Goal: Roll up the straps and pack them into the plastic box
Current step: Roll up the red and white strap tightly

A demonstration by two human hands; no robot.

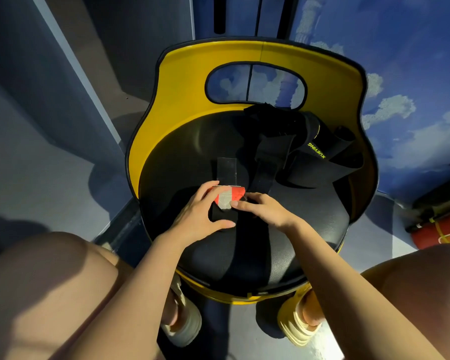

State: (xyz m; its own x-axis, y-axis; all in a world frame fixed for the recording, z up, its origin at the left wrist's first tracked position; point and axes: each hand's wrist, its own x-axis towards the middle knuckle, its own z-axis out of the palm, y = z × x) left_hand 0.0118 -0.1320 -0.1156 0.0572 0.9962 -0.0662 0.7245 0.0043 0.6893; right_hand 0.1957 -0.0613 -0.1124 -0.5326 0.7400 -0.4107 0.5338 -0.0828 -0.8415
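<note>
On the black seat (pixel 182 162) of a yellow chair, both my hands hold a small strap (pixel 227 200) with a red and grey patch and a black body. My left hand (pixel 200 211) wraps its left side, thumb under the black part. The fingertips of my right hand (pixel 265 210) press on its right edge. A flat dark end of the strap (pixel 227 168) stretches away from my hands. A pile of wider black straps (pixel 296 144), one printed XUEYING in yellow-green, lies at the back right of the seat. No plastic box is in view.
The chair's yellow backrest (pixel 187 100) curves around the far side with an oval cut-out. My bare knees and sandalled feet frame the chair below. A red cylinder (pixel 442 235) lies on the floor at right. Grey wall panels stand at left.
</note>
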